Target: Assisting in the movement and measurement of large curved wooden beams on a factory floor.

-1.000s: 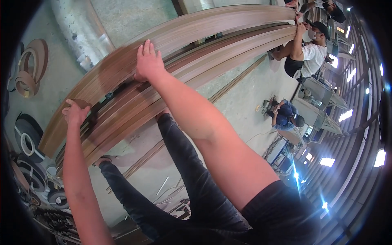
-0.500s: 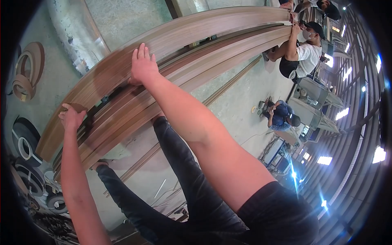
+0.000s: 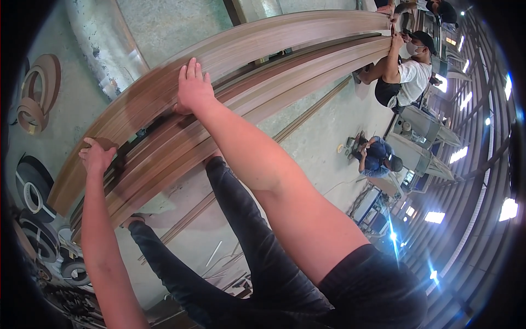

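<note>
A long brown wood-grain board runs from the lower left to the far right, bent by the lens. My left hand grips its near edge toward the left end, fingers on the top face. Farther along, my right hand holds the same edge, with fingers stretched over the top and the thumb tucked at the edge. Beside this board, on my side, lies a stack of similar long boards. A dark gap shows between the board and the stack. My palms hide parts of the edge.
At the far end, a person in a white shirt has hands at the boards. Another person in blue crouches on the floor to the right. Rolls of edge banding lie at left, and thin strips lie near my legs.
My hands and the board stay almost where they were. At the far end, the hands of the people there have shifted slightly.
</note>
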`<action>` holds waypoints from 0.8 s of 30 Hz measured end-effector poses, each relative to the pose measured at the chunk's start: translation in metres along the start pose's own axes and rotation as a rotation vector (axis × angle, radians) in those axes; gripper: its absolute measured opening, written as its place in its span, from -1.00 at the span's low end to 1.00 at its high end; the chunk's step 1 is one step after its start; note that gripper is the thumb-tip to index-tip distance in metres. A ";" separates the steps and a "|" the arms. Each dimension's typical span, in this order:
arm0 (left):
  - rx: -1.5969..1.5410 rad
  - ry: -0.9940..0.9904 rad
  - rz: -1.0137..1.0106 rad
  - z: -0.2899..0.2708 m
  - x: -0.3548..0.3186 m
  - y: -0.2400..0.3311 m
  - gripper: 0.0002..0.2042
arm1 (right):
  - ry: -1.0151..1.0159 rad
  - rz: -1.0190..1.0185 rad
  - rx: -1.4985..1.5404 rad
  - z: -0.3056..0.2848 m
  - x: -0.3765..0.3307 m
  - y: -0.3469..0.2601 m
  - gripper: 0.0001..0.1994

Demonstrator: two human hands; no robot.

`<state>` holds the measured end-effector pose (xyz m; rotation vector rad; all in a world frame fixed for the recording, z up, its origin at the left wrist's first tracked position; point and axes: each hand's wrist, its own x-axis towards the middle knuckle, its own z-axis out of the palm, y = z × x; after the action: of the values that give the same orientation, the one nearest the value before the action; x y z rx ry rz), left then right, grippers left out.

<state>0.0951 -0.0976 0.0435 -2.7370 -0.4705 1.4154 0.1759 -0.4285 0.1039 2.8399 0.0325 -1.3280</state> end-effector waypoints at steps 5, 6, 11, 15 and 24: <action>-0.005 -0.013 -0.002 -0.002 -0.001 0.001 0.14 | -0.040 0.011 0.083 -0.004 -0.003 0.001 0.00; 0.002 -0.007 -0.007 -0.002 -0.001 0.001 0.14 | -0.041 0.009 0.086 -0.003 -0.003 0.001 0.00; -0.007 -0.021 -0.010 -0.002 -0.001 0.001 0.14 | 0.007 0.004 0.011 0.001 0.001 0.000 0.20; -0.008 -0.010 -0.009 -0.001 -0.001 0.001 0.13 | 0.000 0.002 -0.004 0.001 0.000 0.000 0.20; -0.027 -0.002 -0.001 0.001 0.000 -0.001 0.12 | -0.048 0.011 0.065 -0.010 -0.007 -0.002 -0.03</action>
<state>0.0942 -0.0972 0.0425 -2.7564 -0.4950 1.4217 0.1791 -0.4269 0.1151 2.8544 -0.0274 -1.4206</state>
